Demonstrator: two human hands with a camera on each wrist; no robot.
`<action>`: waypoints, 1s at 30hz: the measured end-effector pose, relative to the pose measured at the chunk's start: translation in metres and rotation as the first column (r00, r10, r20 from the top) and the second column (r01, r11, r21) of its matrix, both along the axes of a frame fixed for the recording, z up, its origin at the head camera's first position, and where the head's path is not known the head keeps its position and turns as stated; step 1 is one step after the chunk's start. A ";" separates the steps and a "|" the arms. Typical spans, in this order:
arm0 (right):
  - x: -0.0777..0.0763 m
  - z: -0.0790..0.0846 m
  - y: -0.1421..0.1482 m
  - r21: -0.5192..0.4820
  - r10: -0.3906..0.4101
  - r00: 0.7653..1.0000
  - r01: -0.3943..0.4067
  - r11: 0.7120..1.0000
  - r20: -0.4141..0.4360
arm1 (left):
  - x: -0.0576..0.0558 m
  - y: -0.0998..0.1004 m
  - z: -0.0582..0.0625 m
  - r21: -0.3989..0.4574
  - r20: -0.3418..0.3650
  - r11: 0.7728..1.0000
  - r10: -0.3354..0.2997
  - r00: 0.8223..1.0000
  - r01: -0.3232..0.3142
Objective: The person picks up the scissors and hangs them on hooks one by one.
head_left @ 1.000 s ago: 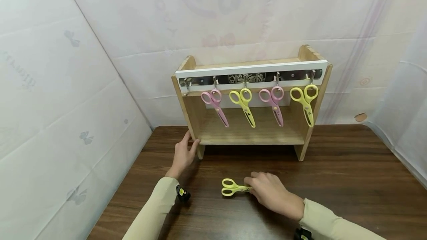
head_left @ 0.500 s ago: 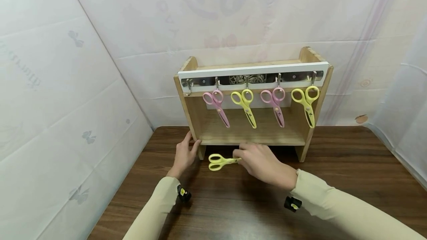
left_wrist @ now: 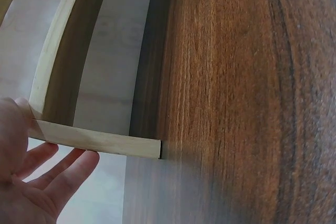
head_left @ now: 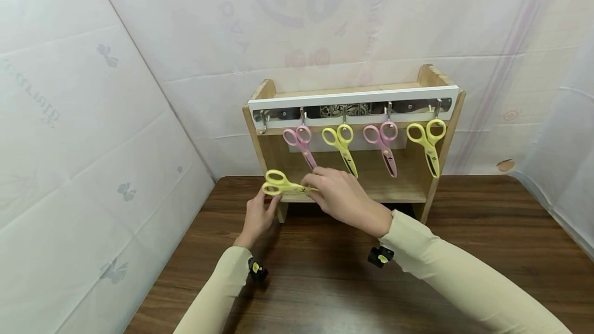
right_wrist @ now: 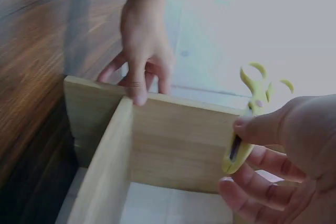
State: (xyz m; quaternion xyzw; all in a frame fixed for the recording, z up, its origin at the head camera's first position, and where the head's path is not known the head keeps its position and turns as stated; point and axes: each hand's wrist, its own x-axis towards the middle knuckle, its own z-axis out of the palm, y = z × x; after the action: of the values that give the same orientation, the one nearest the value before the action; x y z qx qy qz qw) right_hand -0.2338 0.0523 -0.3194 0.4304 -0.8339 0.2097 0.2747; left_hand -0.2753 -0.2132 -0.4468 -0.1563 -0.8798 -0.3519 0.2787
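My right hand point(head_left: 341, 195) pinches a pair of yellow scissors point(head_left: 291, 187) by the blades, thumb on one side and fingers on the other. The scissors are raised off the table, handle loops pointing left. In the head view those loops overlap the shelf's left side panel and the left fingertips. My left hand point(head_left: 257, 218) grips the lower left side panel point(left_wrist: 115, 142) of the wooden shelf point(head_left: 382, 187), thumb at the inner side, fingers outside. Along the shelf's top front runs a metal hook strip point(head_left: 403, 106); its leftmost hook point(head_left: 263, 121) carries nothing.
From the other hooks hang pink scissors point(head_left: 303, 144), yellow scissors point(head_left: 344, 147), another pink pair point(head_left: 384, 147) and another yellow pair point(head_left: 429, 144). The shelf stands on a dark wood table point(head_left: 320, 282). Patterned white sheets point(head_left: 209, 24) hang behind and at the sides.
My right hand has lifted the yellow scissors off the table and carried them up and left toward the shelf. My left hand stays on the side panel.
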 end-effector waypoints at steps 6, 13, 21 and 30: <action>-0.003 0.014 -0.016 -0.092 0.019 1.000 -0.020 0.996 -0.021 | 0.000 0.001 0.003 0.043 0.037 0.999 -0.020 0.999 0.019; -0.002 0.028 -0.032 -0.153 0.011 1.000 -0.013 0.988 -0.011 | 0.003 0.003 0.004 0.067 0.064 0.997 -0.031 0.997 0.027; 0.000 0.033 -0.041 -0.219 -0.041 0.999 0.047 0.975 0.035 | 0.004 0.003 0.002 0.064 0.045 0.998 -0.029 0.999 0.026; -0.002 0.035 -0.046 -0.259 -0.046 0.994 0.070 0.963 0.097 | 0.003 0.003 0.004 0.051 0.037 0.998 -0.025 0.999 0.023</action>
State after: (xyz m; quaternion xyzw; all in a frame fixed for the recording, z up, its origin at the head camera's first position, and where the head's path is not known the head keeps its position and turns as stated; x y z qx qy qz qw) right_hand -0.2360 0.0066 -0.2846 0.3558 -0.8225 0.3292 0.2974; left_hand -0.2719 -0.2104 -0.4432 -0.1531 -0.8738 -0.3804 0.2614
